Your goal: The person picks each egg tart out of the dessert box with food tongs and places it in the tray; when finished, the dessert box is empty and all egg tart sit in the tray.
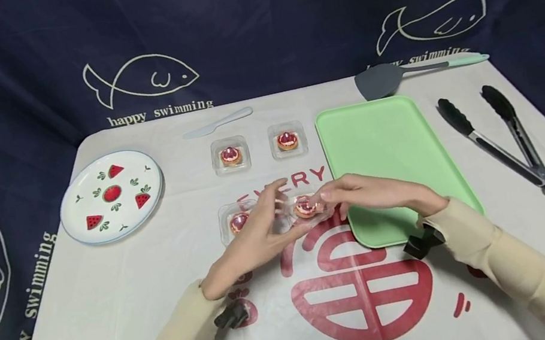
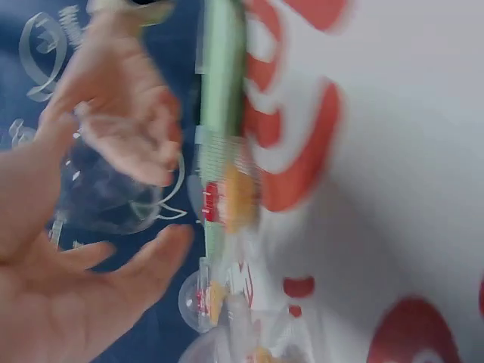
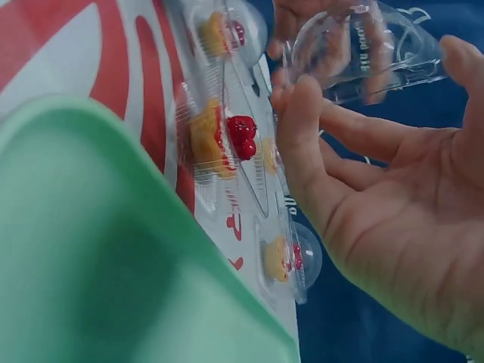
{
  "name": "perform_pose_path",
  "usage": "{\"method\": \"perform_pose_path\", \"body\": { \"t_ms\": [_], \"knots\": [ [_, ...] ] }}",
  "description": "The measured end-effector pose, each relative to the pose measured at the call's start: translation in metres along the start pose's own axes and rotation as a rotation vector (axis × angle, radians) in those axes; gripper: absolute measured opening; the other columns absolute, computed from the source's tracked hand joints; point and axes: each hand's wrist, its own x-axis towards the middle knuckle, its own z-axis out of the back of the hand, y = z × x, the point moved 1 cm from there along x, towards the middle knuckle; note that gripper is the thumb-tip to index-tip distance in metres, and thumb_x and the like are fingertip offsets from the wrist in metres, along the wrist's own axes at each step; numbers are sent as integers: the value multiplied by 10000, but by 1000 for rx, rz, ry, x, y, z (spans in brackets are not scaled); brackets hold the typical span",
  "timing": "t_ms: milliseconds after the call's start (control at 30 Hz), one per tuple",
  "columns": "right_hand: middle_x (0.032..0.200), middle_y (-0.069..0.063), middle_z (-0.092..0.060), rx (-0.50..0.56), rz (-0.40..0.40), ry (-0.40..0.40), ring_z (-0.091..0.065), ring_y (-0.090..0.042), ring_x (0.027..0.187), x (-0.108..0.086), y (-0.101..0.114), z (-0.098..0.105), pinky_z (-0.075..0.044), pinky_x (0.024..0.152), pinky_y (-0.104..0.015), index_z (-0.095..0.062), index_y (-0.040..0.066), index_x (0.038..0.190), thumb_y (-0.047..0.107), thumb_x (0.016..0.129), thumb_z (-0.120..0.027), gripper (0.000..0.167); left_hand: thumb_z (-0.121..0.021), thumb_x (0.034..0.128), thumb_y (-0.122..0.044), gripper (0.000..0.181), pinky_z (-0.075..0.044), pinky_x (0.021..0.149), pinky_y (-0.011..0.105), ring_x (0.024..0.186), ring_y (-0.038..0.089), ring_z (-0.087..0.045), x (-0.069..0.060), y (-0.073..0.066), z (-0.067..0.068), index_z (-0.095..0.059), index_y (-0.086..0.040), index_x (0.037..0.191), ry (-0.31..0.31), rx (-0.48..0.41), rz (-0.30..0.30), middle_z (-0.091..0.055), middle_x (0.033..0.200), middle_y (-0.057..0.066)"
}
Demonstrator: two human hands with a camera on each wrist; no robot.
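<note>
A clear plastic lid (image 3: 412,64) stands raised between both hands. My right hand (image 1: 369,189) appears to pinch its edge with thumb and fingers, best seen in the right wrist view. My left hand (image 1: 257,236) has fingers and thumb spread around the lid's other side; whether it touches the lid is unclear. Below them, a small red-topped tart (image 1: 305,207) sits in a clear plastic tray (image 3: 198,155). Whether the lid joins this tray is hidden. Another boxed tart (image 1: 238,222) stands beside it, partly behind my left hand.
Two boxed tarts, one left (image 1: 230,155) and one right (image 1: 287,141), stand farther back, near a pale knife (image 1: 217,124). A watermelon-patterned plate (image 1: 114,222) lies left. On the right are a green tray (image 1: 376,139), black-tipped tongs (image 1: 507,153) and a grey spatula (image 1: 380,81).
</note>
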Motion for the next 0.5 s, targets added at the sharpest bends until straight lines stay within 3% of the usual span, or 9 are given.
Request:
{"method": "perform_pose_path", "body": {
  "t_ms": [133, 233, 333, 500],
  "knots": [
    [1180, -134, -634, -155, 35, -51, -590, -290, 990, -5, -1, -6, -543, 844, -334, -595, -23, 1283, 290, 1012, -528, 419, -635, 952, -164, 642, -534, 933, 345, 1073, 304, -614, -5, 0, 6, -286, 21, 1458, 134, -200, 109, -587, 1182, 213],
    [1146, -112, -617, -251, 71, -69, -581, -213, 991, -8, 1, -13, -545, 872, -315, -595, -19, 1279, 244, 960, -625, 414, -612, 964, -150, 618, -523, 960, 321, 1108, 284, -627, -7, -1, 7, -293, 47, 1456, 203, -252, 142, -617, 1202, 215],
    [1077, -91, -603, -337, 72, -83, -564, -178, 935, -11, 4, -20, -557, 821, -316, -599, -7, 1265, 270, 884, -727, 488, -689, 911, -192, 693, -525, 947, 337, 1075, 234, -630, -9, -2, 7, -326, 42, 1453, 224, -182, 135, -642, 1174, 160],
    [1130, -32, -569, -561, 6, -135, -540, -151, 929, -17, 9, -35, -538, 785, -310, -578, 51, 1300, 451, 763, -809, 708, -798, 803, -282, 738, -497, 931, 344, 1036, 193, -564, -13, -5, 2, -442, 1, 1385, 256, 67, 68, -544, 1169, 95]
  ]
}}
